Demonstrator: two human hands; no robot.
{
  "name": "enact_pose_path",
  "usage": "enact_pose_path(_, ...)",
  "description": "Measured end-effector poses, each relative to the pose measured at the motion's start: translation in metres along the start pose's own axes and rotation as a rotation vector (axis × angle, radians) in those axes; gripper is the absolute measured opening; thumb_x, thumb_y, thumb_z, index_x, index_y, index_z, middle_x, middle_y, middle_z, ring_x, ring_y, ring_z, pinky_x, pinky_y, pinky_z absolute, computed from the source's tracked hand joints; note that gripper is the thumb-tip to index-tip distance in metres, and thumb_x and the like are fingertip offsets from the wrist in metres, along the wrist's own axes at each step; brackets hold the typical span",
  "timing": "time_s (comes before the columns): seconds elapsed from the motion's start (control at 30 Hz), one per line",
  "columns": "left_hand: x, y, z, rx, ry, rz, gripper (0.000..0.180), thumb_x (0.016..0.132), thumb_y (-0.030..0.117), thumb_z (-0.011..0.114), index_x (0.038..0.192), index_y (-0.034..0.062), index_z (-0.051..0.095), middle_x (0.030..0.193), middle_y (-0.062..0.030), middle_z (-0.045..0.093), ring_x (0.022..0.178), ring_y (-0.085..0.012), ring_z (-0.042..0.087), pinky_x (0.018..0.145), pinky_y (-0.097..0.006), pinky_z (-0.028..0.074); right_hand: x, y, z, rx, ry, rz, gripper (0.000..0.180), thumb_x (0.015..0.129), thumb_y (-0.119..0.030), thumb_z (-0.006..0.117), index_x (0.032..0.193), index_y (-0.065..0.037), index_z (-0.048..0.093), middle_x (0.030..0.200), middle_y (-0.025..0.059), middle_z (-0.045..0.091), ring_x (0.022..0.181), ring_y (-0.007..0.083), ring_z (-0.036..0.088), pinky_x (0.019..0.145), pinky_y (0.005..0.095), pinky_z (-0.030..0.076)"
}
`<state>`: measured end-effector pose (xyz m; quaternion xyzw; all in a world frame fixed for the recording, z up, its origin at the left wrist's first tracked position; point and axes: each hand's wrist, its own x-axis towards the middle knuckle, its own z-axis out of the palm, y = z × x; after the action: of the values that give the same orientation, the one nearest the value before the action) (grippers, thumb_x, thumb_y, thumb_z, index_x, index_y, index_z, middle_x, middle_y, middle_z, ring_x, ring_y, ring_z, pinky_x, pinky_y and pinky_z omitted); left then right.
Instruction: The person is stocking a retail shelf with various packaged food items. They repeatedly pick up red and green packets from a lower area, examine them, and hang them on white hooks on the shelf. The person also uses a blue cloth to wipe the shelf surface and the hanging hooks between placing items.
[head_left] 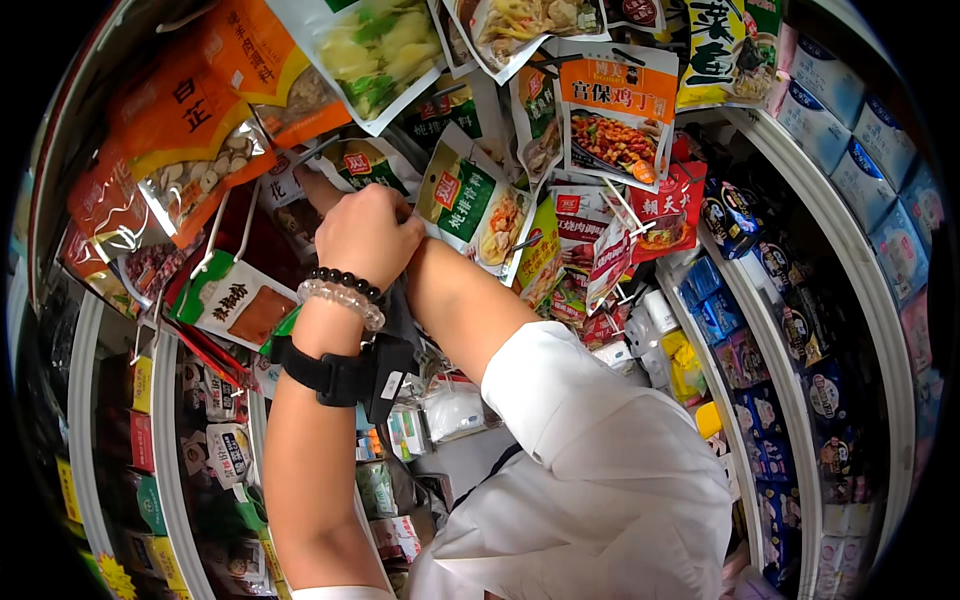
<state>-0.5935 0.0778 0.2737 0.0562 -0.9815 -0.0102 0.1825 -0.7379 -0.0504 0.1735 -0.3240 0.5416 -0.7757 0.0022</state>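
My left hand [365, 232] is closed, knuckles up, among hanging seasoning packets; what its fingers grip, if anything, is hidden. Two beaded bracelets, one black and one clear, and a black wrist strap [330, 372] are on that arm. My right forearm [465, 295] crosses beneath the left hand, which covers most of the right hand. Fingertips [316, 190] show past the left hand, beside a packet [292, 212], seemingly the right hand's. A green and white seasoning packet [472, 205] hangs just right of both hands. Another green-topped packet [372, 165] hangs right behind them.
Orange spice bags [195, 160] hang at the upper left, with a white and green packet of red powder [235, 300] below. An orange-topped packet [617, 118] and red packets [668, 212] hang to the right. White metal hooks [625, 208] stick out. Tissue packs [862, 170] line the right shelves.
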Motion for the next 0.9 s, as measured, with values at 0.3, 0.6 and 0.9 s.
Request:
enact_pose_path(0.3, -0.044, 0.011, 0.005, -0.286, 0.39, 0.247, 0.008, 0.075, 0.003, 0.058, 0.081, 0.0017, 0.054, 0.08, -0.0125, 0.058, 0.067, -0.0315, 0.056, 0.058, -0.034, 0.044, -0.009, -0.01, 0.005, 0.027, -0.056, 0.016, 0.053, 0.079, -0.027, 0.054, 0.121, 0.002, 0.041, 0.113, 0.0168, 0.051, 0.106, 0.0276, 0.046, 0.092, 0.0342, 0.034)
enact_pose_path(0.6, -0.082, -0.012, 0.019, -0.33, 0.772, 0.47, 0.019, 0.068, -0.002, 0.063, 0.085, 0.0033, 0.056, 0.083, -0.0094, 0.061, 0.062, -0.024, 0.056, 0.054, -0.03, 0.04, -0.092, -0.043, -0.001, 0.073, -0.283, 0.279, 0.055, 0.08, -0.026, 0.054, 0.124, 0.003, 0.038, 0.116, 0.0167, 0.05, 0.108, 0.0264, 0.045, 0.094, 0.0335, 0.033)
enact_pose_path(0.9, -0.113, -0.029, -0.019, -0.392, 0.818, 0.385, 0.013, 0.074, 0.0, 0.058, 0.086, 0.0004, 0.054, 0.082, -0.0149, 0.061, 0.069, -0.028, 0.058, 0.064, -0.034, 0.047, -0.085, -0.059, 0.002, 0.152, -0.197, 0.132, 0.065, 0.082, -0.024, 0.051, 0.133, 0.005, 0.023, 0.134, 0.0167, 0.034, 0.12, 0.0275, 0.035, 0.102, 0.0296, 0.026)
